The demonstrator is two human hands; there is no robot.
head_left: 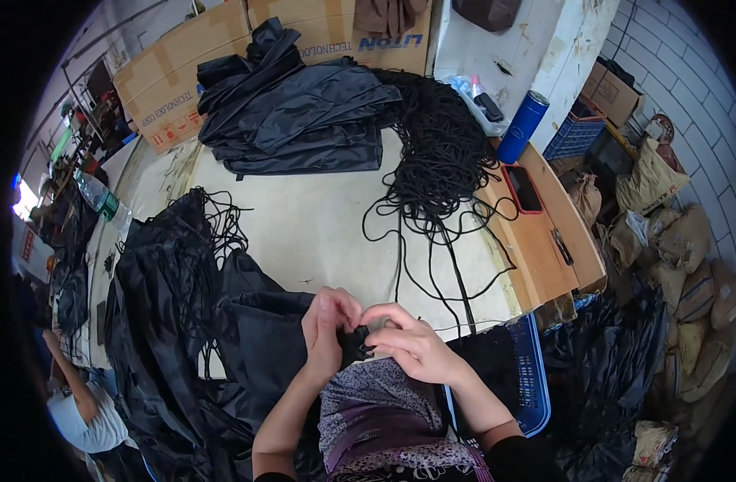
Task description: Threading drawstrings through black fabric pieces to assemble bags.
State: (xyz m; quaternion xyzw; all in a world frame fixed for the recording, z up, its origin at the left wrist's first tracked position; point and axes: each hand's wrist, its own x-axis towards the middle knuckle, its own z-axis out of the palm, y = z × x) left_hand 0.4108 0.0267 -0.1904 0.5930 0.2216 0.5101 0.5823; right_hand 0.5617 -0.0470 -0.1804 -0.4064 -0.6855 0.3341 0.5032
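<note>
At the table's near edge my two hands come together over a piece of black fabric [267, 321]. My left hand [328, 321] is closed, pinching a bunched part of the fabric. My right hand [408, 344] is closed too, thumb and fingers bent onto the same dark bunch from the other side. What exactly lies between the fingertips is small and partly hidden. A thin pale line runs from beside my right hand along the table edge. More black fabric pieces with cord ends [163, 281] hang over the table to the left.
Folded black fabric [296, 120] is piled at the back, beside a heap of black cord [440, 136] trailing toward me. On the right are a blue bottle [523, 128], a phone [522, 189] and a blue crate [533, 377]. A co-worker [87, 410] is at the left, near a plastic bottle [99, 197].
</note>
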